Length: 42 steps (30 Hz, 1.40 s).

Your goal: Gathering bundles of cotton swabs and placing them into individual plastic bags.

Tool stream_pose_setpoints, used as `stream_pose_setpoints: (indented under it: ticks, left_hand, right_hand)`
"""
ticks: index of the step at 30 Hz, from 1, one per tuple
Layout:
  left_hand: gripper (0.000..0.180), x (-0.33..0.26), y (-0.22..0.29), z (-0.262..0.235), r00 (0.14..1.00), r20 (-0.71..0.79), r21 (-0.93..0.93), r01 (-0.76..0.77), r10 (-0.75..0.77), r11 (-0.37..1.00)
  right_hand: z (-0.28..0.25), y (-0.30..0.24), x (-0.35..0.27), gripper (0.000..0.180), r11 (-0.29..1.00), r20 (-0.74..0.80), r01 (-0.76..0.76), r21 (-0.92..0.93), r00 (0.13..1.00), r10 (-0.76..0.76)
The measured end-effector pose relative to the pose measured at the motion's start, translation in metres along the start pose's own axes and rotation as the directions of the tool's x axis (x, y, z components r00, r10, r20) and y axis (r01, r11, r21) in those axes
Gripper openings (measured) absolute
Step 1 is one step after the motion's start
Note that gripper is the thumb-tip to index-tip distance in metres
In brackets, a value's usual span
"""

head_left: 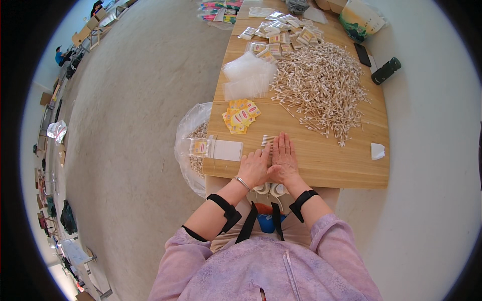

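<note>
Bare wood runs along the desk's (321, 165) near edge to the right of both hands, up to a small white piece (377, 150) by the right edge. Toward the far end, the heap of cotton swabs (321, 83) blocks the middle and right. Clear bags (248, 75) and yellow cards (241, 116) crowd the left edge; a filled packet (216, 149) sits at the near left corner.

Both hands lie on the light wooden desk (321, 165): the left hand (254, 169) curled, the right hand (284, 159) flat, pressed together over a small bundle of wooden cotton swabs (267, 140). Just left sits a filled clear swab packet (215, 149); beyond lie yellow printed labels (241, 116) and a large loose swab heap (321, 85).
</note>
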<state>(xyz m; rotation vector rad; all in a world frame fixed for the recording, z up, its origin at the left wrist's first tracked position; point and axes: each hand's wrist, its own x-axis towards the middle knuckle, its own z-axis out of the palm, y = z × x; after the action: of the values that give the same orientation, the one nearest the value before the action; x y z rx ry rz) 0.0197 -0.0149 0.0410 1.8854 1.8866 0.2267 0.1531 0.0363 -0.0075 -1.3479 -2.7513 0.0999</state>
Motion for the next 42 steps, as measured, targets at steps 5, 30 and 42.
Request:
stream_pose_setpoints:
  ticks: [5, 30, 42]
  left_hand:
    - [0.081, 0.001, -0.003, 0.0, 0.999, 0.013, 0.005, -0.029, 0.029, 1.0]
    - [0.079, 0.021, -0.01, 0.0, 0.996, 0.086, -0.167, 0.021, -0.006, 0.986]
    - [0.073, 0.024, -0.016, 0.0, 0.995, 0.096, -0.266, 0.023, 0.003, 0.964]
  right_hand:
    - [-0.005, -0.002, 0.0, 0.083, 0.993, 0.013, -0.022, 0.114, 1.0, 0.02]
    - [-0.001, -0.003, 0.001, 0.081, 0.994, -0.009, -0.034, 0.1, 0.999, 0.035]
    - [-0.006, -0.005, 0.001, 0.098, 0.998, 0.001, -0.025, 0.051, 1.0, 0.025]
